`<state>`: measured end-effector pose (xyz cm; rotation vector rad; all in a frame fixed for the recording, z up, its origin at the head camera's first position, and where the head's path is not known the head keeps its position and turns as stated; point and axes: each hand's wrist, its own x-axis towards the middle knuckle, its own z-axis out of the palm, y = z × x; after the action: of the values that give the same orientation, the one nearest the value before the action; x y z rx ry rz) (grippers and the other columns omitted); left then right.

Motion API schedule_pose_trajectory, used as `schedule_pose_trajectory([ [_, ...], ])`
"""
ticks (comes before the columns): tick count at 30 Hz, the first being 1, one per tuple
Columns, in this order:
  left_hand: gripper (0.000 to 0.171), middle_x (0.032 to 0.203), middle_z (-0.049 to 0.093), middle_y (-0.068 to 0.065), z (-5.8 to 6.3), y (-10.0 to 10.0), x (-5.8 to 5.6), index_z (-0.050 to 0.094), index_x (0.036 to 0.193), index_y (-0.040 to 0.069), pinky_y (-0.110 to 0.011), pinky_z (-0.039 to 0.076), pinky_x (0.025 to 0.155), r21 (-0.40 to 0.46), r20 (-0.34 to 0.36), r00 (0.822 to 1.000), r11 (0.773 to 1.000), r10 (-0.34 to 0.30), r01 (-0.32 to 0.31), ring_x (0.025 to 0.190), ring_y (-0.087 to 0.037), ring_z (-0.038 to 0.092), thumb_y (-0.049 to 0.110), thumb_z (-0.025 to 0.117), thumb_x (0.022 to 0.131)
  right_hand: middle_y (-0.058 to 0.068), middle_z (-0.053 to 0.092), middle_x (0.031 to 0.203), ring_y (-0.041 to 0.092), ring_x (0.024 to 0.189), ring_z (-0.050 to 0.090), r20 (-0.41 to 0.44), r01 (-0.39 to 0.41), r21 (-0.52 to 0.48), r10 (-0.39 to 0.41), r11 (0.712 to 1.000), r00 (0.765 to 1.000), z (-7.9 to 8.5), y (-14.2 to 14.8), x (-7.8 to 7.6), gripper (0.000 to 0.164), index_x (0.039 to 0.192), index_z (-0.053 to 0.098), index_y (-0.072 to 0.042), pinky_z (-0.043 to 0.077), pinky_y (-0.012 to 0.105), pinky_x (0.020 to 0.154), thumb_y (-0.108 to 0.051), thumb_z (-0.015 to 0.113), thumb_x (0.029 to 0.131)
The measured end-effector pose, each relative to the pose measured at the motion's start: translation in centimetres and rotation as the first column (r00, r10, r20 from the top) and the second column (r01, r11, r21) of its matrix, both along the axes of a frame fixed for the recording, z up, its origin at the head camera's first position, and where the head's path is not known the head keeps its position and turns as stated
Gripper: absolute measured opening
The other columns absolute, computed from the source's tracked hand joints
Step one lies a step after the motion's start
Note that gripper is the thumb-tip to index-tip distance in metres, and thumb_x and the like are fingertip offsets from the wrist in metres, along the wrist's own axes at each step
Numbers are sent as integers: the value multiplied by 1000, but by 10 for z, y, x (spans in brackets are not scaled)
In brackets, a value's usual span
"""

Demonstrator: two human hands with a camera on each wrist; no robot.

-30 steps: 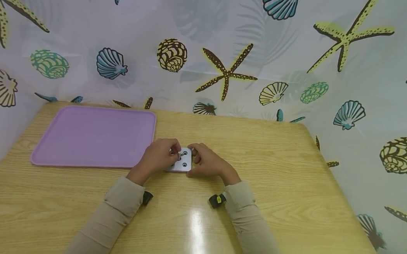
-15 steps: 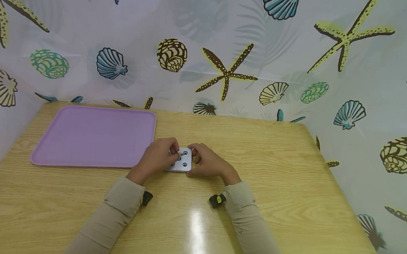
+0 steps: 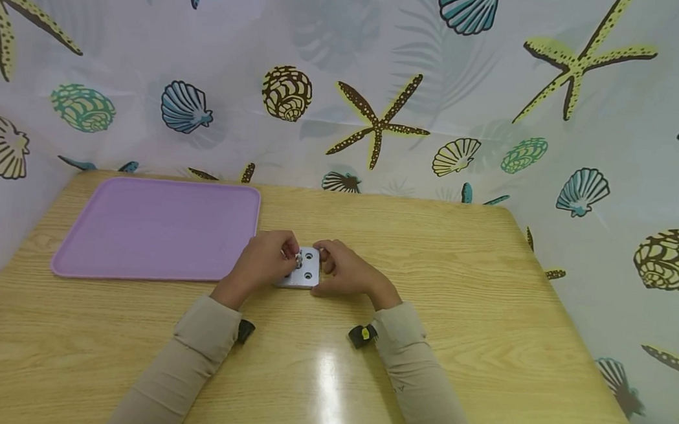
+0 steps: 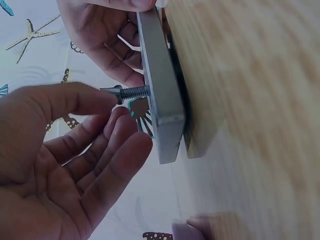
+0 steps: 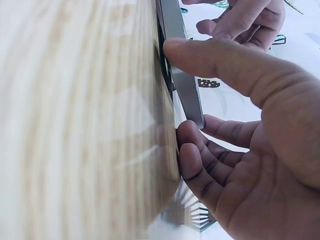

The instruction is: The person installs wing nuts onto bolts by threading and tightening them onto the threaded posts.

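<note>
A square silver metal plate (image 3: pixel 315 266) with several countersunk holes lies mid-table. My left hand (image 3: pixel 263 259) reaches over its left side and pinches the head of a wing bolt (image 4: pixel 134 93) between thumb and forefinger. The bolt stands square to the plate's face, its threaded shank showing between head and plate in the left wrist view. My right hand (image 3: pixel 347 271) grips the plate at its right side, thumb at the near corner and forefinger at the far one. In the right wrist view the thumb overlaps the plate's edge (image 5: pixel 187 92). The left fingers hide the plate's left part.
A purple tray (image 3: pixel 163 227) lies on the wood-grained table (image 3: pixel 429 276), left of the plate. Behind and to the right hangs a white curtain (image 3: pixel 239 37) printed with shells and starfish. A dark camera strap (image 3: pixel 362 335) sits at the right wrist.
The wing bolt's head has turned between my left fingers, from slanting to the right to pointing nearly straight away. The right hand and plate have stayed in place.
</note>
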<state>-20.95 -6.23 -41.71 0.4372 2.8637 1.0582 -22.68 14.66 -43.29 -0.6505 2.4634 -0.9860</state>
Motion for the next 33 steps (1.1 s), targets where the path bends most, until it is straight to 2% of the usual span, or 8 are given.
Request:
schedule_pose_trajectory([
  [5, 11, 86, 73, -5, 2, 0, 0, 69, 87, 9, -32, 51, 70, -1, -3, 999, 999, -40, 40, 78, -17, 65, 8, 71, 77, 8, 50, 119, 19, 103, 50, 0, -2, -11, 2, 1000, 1000, 0, 0, 0, 83, 145, 41, -3, 46, 31, 90, -15, 86, 76],
  [9, 9, 89, 74, -6, 4, 0, 0, 70, 90, 9, -33, 53, 72, -10, -1, 999, 999, -48, 48, 81, -17, 67, 10, 71, 81, 8, 50, 120, 19, 103, 51, 2, -3, -11, 3, 1000, 1000, 1, 0, 1, 84, 146, 41, -4, 46, 31, 91, -15, 86, 76],
  [16, 7, 92, 74, -6, 4, -1, 1, 69, 93, 9, -33, 52, 72, -14, 14, 1000, 1000, -13, 13, 82, -17, 67, 10, 69, 86, 8, 50, 121, 18, 105, 51, 5, 1, -6, -1, 1000, 1000, -2, 1, 0, 84, 146, 41, -5, 47, 32, 92, -18, 86, 76],
  [25, 6, 81, 67, -4, 3, -2, 0, 62, 84, 11, -27, 43, 61, -16, -19, 1000, 1000, 12, -12, 69, -15, 57, 10, 68, 87, 7, 49, 122, 18, 105, 52, -1, 13, 12, -13, 1000, 1000, -1, 0, -1, 84, 146, 41, -6, 47, 31, 92, -18, 87, 76],
  [33, 7, 88, 73, -4, 3, -1, 0, 68, 88, 11, -26, 45, 63, -4, -9, 1000, 1000, 7, -7, 73, -14, 61, 16, 65, 91, 7, 49, 123, 18, 105, 51, 10, 22, 21, -22, 1000, 1000, 0, 0, 0, 84, 146, 41, -7, 47, 31, 92, -18, 86, 76],
])
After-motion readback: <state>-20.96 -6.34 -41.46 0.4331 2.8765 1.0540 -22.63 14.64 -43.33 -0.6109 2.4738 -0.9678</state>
